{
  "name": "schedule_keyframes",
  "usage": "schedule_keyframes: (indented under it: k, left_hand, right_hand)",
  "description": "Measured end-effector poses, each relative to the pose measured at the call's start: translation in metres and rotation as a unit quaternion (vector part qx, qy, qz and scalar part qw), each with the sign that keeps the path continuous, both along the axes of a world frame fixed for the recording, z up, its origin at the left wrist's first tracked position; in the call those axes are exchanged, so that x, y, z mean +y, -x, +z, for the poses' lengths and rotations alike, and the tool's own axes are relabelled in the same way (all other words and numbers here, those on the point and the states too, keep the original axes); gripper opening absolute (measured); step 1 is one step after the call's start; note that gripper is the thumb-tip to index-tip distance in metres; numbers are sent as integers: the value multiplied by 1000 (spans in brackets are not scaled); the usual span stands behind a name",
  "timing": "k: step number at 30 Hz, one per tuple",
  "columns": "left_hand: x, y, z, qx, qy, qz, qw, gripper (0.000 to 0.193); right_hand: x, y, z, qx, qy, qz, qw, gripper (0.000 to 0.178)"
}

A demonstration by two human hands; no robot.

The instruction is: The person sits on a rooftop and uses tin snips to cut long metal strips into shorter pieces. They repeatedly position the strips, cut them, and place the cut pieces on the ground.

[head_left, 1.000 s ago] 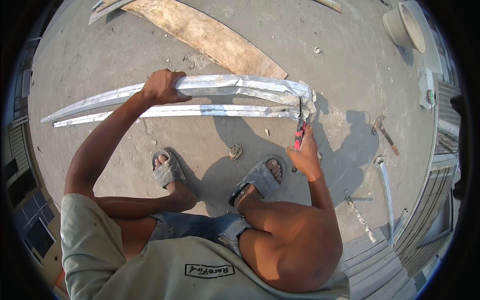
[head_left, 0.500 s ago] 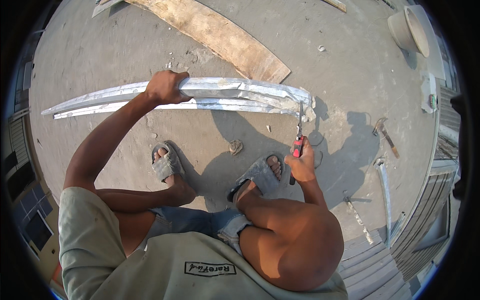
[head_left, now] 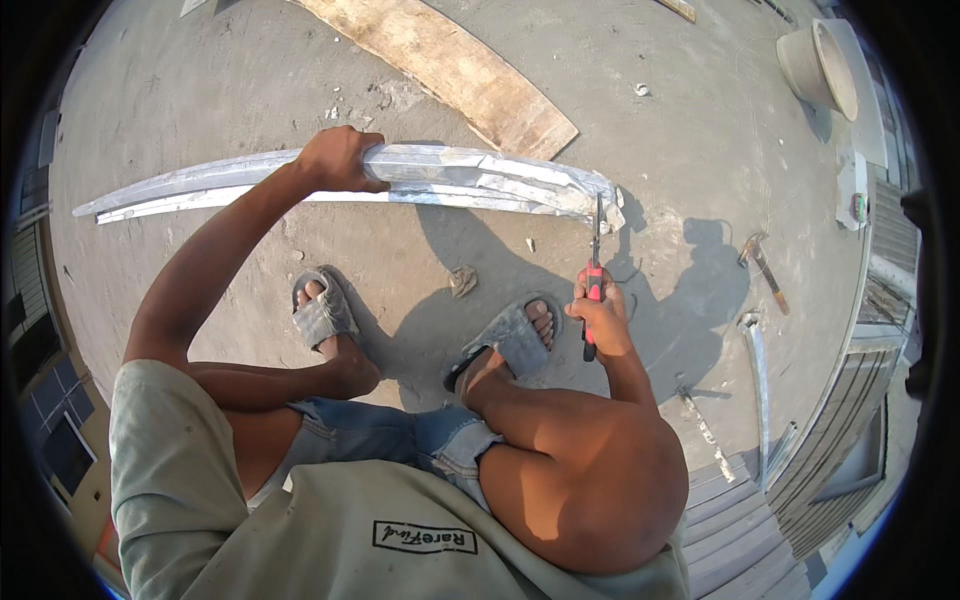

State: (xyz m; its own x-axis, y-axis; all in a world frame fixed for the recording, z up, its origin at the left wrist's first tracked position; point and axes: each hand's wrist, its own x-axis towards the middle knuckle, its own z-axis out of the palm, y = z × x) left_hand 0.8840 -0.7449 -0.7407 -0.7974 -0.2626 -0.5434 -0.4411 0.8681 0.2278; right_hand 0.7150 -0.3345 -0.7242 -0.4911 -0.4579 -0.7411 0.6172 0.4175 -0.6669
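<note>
A long silvery metal channel [head_left: 440,160], ridged lengthwise and smeared with dried grey-white plaster, stretches left to right in front of my feet. My left hand [head_left: 342,160] grips its upper edge, left of the middle, with fingers wrapped over it. In my right hand [head_left: 598,308] are red-and-black-handled snips [head_left: 595,270], pointed away from me. Their narrow metal jaws overlap the channel's crumpled, plaster-caked right end; whether they bite into it cannot be made out. Some of the right fingers are hidden behind the handles.
A wooden plank [head_left: 470,75] lies beyond the channel. To the right are a hammer [head_left: 765,272], a thin metal strip [head_left: 760,390] and a plaster-spattered rod-like tool [head_left: 708,435]. A beige bucket [head_left: 815,65] lies tipped at the far right. Near my sandals sits a plaster lump [head_left: 462,281].
The channel's right end and the snips have shifted slightly left and away from me in view. Both hands keep their hold; the right hand's grip has turned a little.
</note>
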Motion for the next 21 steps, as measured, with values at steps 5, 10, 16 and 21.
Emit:
schedule_keyframes:
  k: [5,10,16,21]
  left_hand:
    - [38,5,-3,370,20,-88,925,63]
    - [206,19,-4,142,-402,65,902,66]
    - [250,58,-10,334,-264,73,902,60]
    - [127,89,-24,316,-12,57,947,83]
  right_hand:
    - [-6,4,-22,-61,-37,-12,997,35]
    - [-14,16,-26,-70,-81,33,994,32]
    - [1,20,-15,-38,-110,59,991,31]
    - [3,11,-19,-13,-105,38,994,32]
